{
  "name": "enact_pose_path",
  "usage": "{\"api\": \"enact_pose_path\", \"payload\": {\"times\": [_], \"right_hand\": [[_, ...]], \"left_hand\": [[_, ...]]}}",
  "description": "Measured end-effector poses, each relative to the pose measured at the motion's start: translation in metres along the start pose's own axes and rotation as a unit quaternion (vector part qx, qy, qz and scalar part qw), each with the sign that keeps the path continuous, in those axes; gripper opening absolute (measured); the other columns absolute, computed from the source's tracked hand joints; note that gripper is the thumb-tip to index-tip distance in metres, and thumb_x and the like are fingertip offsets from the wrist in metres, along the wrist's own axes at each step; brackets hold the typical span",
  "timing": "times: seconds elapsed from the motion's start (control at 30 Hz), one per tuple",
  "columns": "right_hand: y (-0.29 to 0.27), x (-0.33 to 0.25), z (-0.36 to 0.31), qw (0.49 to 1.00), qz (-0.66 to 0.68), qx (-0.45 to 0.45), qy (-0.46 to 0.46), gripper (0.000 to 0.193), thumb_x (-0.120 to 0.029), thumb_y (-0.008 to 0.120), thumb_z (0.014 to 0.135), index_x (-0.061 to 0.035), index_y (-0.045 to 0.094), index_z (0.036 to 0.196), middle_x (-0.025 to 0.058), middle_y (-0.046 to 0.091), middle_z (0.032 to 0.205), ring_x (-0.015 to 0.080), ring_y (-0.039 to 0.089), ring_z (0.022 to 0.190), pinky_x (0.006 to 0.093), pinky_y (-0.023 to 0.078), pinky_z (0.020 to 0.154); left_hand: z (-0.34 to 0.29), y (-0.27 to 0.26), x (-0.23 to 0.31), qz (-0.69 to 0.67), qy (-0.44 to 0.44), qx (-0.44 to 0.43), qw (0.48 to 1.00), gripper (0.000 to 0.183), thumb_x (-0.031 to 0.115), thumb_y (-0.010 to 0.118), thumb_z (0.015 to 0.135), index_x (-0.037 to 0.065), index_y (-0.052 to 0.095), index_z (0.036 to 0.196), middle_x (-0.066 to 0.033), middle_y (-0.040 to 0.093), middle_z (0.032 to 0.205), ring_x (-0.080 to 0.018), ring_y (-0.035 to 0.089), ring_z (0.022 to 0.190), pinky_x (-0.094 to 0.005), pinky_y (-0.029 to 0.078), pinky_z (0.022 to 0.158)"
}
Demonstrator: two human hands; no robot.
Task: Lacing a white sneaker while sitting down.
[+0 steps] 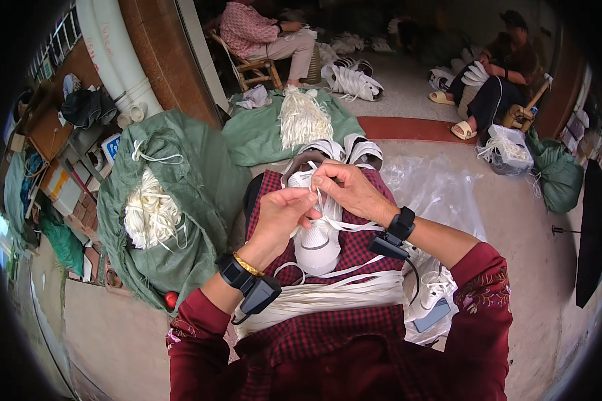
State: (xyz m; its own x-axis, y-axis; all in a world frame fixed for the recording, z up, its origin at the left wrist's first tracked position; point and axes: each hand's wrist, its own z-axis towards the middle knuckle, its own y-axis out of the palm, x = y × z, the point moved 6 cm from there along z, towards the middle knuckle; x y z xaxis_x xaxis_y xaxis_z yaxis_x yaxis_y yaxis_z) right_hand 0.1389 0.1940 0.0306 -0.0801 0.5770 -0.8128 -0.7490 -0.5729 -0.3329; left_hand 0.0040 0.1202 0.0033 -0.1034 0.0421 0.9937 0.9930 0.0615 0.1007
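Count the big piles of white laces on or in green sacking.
2: the left pile, showing in the bulky green sack; the far pile, on the spread green sacking ahead. More laces may be hidden inside the sack.

My left hand (281,217) and right hand (354,190) covering part of the white shoe (316,250), the white lace (354,226) partly lost in my pinch, my red sleeves (475,314) cut off below, one seated person (251,30) cropped above.
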Motion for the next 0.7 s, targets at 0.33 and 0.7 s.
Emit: {"api": "enact_pose_path", "payload": {"times": [0.33, 0.7], "right_hand": [[0.002, 0.002, -0.005, 0.999, 0.037, 0.014, 0.007, 0.019, -0.015, 0.061, 0.101, 0.0015, 0.066, 0.093, 0.0042, 0.059, 0.087, 0.0084, 0.059, 0.065, 0.0256, 0.048, 0.061], [-0.003, -0.004, -0.007, 0.994, -0.059, -0.042, -0.08, 0.023, -0.019, 0.047, 0.103, -0.0054, 0.065, 0.107, 0.0066, 0.061, 0.093, 0.0187, 0.056, 0.088, 0.0324, 0.045, 0.082]], "left_hand": [[0.003, 0.006, -0.008, -0.095, -0.057, -0.025, 0.994, 0.016, 0.016, 0.067, 0.099, 0.002, 0.072, 0.093, -0.004, 0.071, 0.088, -0.0068, 0.058, 0.065, -0.0207, 0.048, 0.06], [-0.012, -0.058, 0.233, 0.049, 0.286, 0.015, 0.957, 0.023, 0.016, 0.059, 0.102, -0.003, 0.063, 0.114, -0.0112, 0.07, 0.107, -0.0084, 0.066, 0.086, -0.0191, 0.055, 0.074]]}}
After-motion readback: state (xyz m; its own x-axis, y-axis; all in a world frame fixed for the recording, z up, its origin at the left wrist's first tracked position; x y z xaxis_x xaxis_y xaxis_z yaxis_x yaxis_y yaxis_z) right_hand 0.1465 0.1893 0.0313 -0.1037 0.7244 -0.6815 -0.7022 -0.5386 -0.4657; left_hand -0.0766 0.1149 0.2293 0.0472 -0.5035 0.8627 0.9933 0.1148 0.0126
